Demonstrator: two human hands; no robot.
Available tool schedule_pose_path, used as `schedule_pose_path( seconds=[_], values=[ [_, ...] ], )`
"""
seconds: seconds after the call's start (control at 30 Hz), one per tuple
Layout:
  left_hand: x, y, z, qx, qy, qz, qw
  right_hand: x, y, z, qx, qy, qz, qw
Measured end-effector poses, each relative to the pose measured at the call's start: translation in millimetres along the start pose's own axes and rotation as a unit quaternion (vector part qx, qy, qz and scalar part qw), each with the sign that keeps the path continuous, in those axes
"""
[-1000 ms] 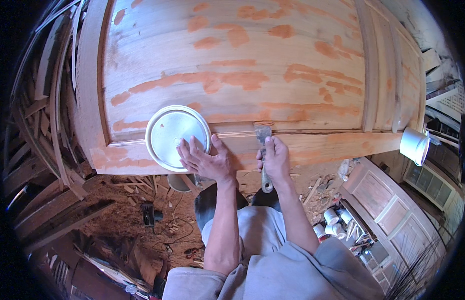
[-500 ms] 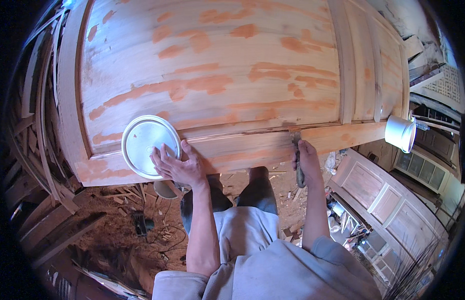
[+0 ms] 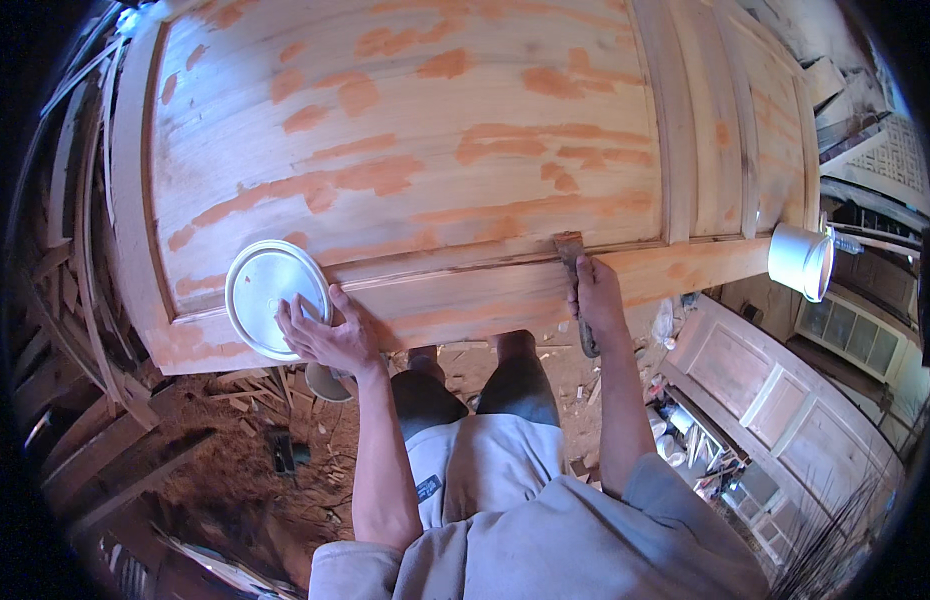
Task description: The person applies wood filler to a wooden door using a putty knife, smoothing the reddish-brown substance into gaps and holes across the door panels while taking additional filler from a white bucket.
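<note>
A large wooden panel door (image 3: 505, 95), streaked with orange filler, lies in front of me. On its near left edge rests a round white lid (image 3: 270, 270). My left hand (image 3: 330, 330) lies over the lid's right side, fingers spread, thumb toward the door's wood. My right hand (image 3: 597, 295) grips a putty knife (image 3: 588, 340), its handle pointing back toward me. The knife's orange-smeared blade touches the groove between the panel and the near rail. My fingers partly cover the handle.
A white bucket (image 3: 793, 262) lies sideways at the door's right end. More panelled doors (image 3: 775, 385) lean at the right. Timber strips (image 3: 80, 240) are piled at the left. Wood scraps and a dark box-like object (image 3: 282, 450) lie on the dirt floor.
The view has shifted slightly, so the door's marks appear farther left. The putty knife stays in my right hand along the groove; my left hand remains on the lid.
</note>
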State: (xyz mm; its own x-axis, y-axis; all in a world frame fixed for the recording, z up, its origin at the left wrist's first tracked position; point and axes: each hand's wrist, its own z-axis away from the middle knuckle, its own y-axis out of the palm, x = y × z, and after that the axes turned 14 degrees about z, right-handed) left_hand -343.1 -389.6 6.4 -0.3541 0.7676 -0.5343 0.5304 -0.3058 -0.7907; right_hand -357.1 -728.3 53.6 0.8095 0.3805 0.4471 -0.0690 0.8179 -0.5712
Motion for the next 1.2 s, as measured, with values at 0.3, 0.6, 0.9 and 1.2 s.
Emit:
schedule_pose_path(
  seconds=[0.3,0.6,0.9,1.2],
  values=[
    [-3,2,1,-0.017,-0.039,0.02,0.999,-16,-54,4,0.015,-0.095,-0.067,0.993],
    [55,-43,-6,-0.044,-0.061,0.001,0.997,-27,-93,17,0.105,-0.104,-0.106,0.983],
    [82,-70,-16,-0.017,-0.118,0.021,0.993,-21,-70,34,0.212,-0.031,-0.226,0.95],
    [65,-94,-4,-0.013,-0.053,0.122,0.991,-47,20,83,0.232,-0.028,-0.286,0.93]
  ],
)
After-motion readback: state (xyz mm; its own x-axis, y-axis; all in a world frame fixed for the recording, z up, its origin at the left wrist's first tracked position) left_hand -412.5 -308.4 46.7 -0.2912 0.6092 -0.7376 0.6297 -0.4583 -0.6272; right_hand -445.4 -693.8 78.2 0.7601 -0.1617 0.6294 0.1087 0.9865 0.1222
